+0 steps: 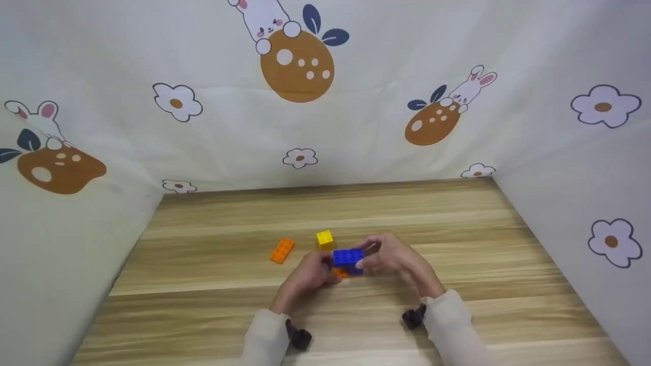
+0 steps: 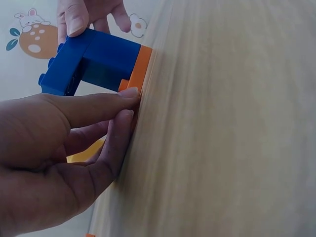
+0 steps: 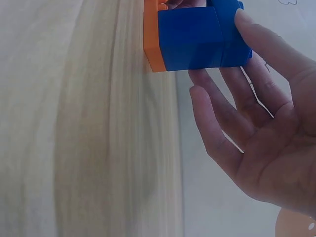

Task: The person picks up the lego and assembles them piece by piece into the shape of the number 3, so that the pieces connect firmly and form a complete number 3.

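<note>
A small build stands on the wooden table: an orange plate (image 2: 141,66) at the bottom, a blue block (image 3: 190,39) on its right end, and a second blue brick (image 1: 348,257) across the top, jutting out leftward over a gap. The left hand (image 1: 311,271) pinches the left end of the orange plate between thumb and fingers. On the other side, the right hand (image 1: 394,254) holds the upper blue brick, thumb against its near edge and fingers behind it. Those fingertips are partly hidden by the blue bricks in the right wrist view.
Just behind the left hand stands a yellow brick (image 1: 324,239). A loose orange plate (image 1: 282,250) lies farther left on the wooden table (image 1: 213,295). Pale printed cloth (image 1: 356,122) encloses the table at the back and both sides.
</note>
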Tool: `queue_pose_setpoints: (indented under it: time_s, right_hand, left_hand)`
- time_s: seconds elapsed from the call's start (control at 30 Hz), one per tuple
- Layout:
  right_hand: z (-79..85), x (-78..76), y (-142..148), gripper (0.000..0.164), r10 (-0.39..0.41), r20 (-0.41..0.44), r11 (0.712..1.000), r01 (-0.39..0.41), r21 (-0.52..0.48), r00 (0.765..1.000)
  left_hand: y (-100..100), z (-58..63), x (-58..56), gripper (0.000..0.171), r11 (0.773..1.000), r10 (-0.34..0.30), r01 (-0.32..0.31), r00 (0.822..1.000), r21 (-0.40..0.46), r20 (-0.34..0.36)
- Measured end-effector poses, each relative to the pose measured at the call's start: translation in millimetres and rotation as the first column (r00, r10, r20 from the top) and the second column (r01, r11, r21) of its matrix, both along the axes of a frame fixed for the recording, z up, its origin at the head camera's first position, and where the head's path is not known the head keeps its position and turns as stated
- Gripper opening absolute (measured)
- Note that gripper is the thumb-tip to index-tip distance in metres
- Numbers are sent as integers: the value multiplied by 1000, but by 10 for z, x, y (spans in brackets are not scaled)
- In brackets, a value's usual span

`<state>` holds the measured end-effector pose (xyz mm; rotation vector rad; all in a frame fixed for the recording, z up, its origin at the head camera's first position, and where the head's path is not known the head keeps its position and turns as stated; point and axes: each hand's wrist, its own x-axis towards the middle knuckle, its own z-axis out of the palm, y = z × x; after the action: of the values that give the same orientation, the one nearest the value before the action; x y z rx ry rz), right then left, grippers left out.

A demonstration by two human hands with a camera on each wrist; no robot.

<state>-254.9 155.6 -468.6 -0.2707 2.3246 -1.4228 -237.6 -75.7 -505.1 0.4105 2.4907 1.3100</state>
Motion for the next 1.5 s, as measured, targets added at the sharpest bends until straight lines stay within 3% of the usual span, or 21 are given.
queue_pose_setpoints:
  time_s: [0.23, 0.47, 0.83, 0.97, 1.17, 1.5]
  right_hand:
    - [6, 42, 10, 40, 36, -36, 999, -36, -1, 999]
    - [43, 69, 9, 38, 85, -127, 996, -79, 51, 988]
    - [43, 87, -14, 40, 45, -132, 997, -35, 75, 990]
    - [35, 69, -26, 40, 52, -158, 994, -37, 99, 986]
    - [31, 63, -62, 41, 58, -165, 993, -40, 110, 985]
    - [33, 68, -83, 41, 54, -144, 992, -36, 124, 988]
  left_hand:
    - [-75, 22, -21, 29, 998, 24, -31, 992, 55, 122]
    - [-186, 92, -46, 33, 979, 153, -172, 974, 112, 166]
    - [-195, 143, -183, 36, 923, 368, -371, 928, 100, 52]
    - [-197, 178, -262, 48, 924, 369, -369, 929, 101, 25]
    - [-183, 158, -376, 61, 946, 312, -314, 949, 78, 33]
    - [-125, 175, -448, 38, 945, 298, -307, 950, 109, 93]
